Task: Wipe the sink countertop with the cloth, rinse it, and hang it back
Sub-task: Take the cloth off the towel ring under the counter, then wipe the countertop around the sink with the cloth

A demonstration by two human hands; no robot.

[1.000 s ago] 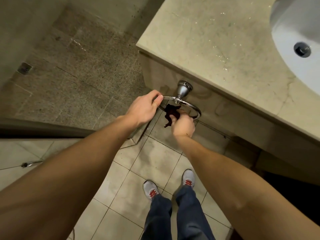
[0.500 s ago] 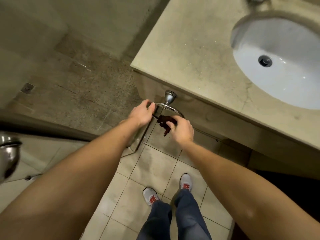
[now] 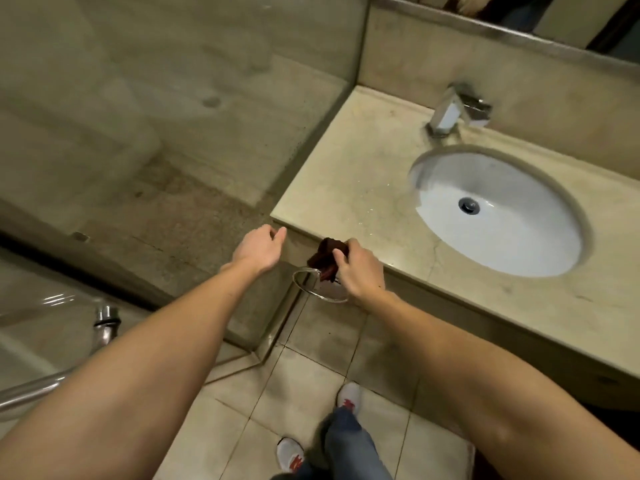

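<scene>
**Cloth bunched at the counter's near edge**

Your right hand (image 3: 360, 271) pinches the dark red cloth (image 3: 325, 259), crumpled into a small wad, at the countertop's (image 3: 346, 174) near edge, just above the towel ring (image 3: 311, 292). Your left hand (image 3: 258, 249) hangs to its left, fingers loosely curled, holding nothing. The white sink (image 3: 519, 237) shows its drain (image 3: 469, 205). Your hand hides part of the ring, so you cannot tell whether the cloth touches it.

countertop (image 3: 349, 188): polished stone, seemingly | sink (image 3: 519, 237): glossy | ring (image 3: 313, 289): shiny metal
</scene>
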